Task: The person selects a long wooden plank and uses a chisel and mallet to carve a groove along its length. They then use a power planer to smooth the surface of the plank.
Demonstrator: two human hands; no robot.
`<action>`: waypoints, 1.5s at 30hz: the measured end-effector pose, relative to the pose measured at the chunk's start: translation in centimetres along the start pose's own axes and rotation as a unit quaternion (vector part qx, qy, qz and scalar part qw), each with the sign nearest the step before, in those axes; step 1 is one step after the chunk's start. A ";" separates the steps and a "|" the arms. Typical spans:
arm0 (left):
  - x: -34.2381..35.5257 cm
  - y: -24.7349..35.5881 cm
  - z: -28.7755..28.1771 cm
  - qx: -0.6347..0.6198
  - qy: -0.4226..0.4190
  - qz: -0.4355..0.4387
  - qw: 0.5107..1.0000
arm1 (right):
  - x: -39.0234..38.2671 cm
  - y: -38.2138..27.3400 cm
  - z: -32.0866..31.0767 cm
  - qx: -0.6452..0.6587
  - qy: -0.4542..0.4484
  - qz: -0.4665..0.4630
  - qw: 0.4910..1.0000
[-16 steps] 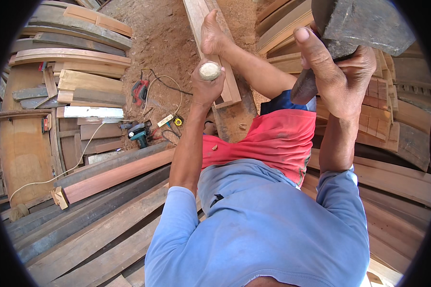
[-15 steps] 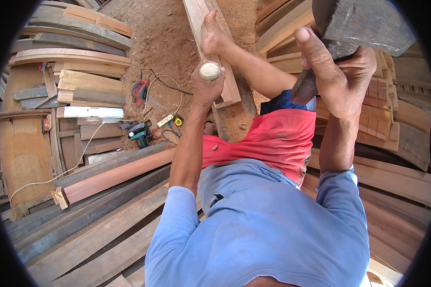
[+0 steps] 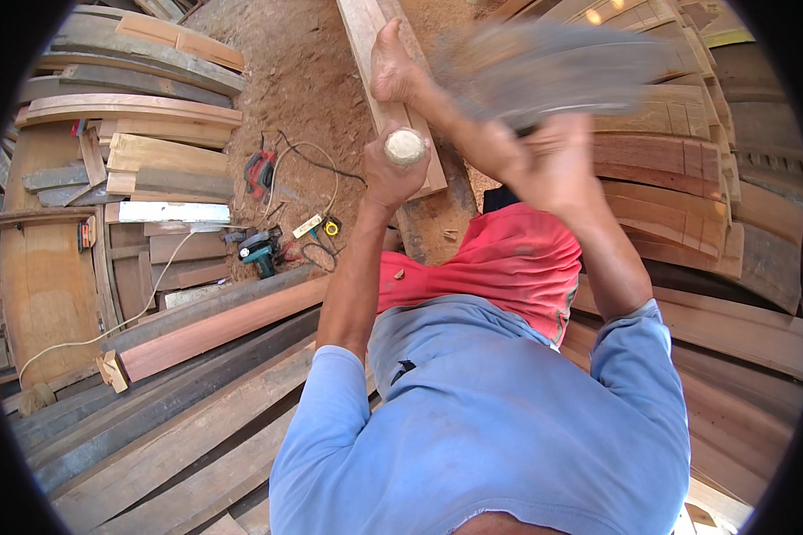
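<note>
My left hand [image 3: 391, 174] is closed around an upright handle with a pale round end [image 3: 405, 145]; whatever is below that end is hidden. Just above and right of it, my right hand [image 3: 553, 156] grips a dark, blocky mallet [image 3: 553, 71], both smeared by motion. Under my left hand runs a long pale plank [image 3: 364, 49], with my bare foot [image 3: 393, 67] at its far part and a shorter dark board [image 3: 437, 232] beneath its near end.
Stacked boards [image 3: 169, 152] [image 3: 660, 214] surround me left and right. On the sawdust-covered ground [image 3: 290, 98] to the left lie a red power tool [image 3: 260, 168], a teal power tool [image 3: 261, 257], a yellow tape measure [image 3: 332, 226] and looping cords [image 3: 330, 169].
The mallet and my right hand have swung leftward and forward, toward my left hand, and are now blurred. My left hand with the handle has shifted slightly right.
</note>
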State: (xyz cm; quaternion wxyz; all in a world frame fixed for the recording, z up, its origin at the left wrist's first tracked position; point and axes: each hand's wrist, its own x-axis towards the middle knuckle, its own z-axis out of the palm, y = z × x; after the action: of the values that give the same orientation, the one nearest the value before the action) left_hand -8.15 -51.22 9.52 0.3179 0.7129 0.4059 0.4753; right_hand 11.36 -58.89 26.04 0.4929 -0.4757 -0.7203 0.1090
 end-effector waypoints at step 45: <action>-0.4 -0.7 0.4 -0.086 0.036 -0.034 0.995 | 0.3 2.4 0.6 -0.034 -0.230 0.220 0.947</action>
State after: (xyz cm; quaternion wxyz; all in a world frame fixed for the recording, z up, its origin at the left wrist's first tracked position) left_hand -8.10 -51.28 8.61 0.3793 0.6510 0.3991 0.5225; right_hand 12.22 -57.23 24.45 0.2608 -0.6006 -0.6952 0.2966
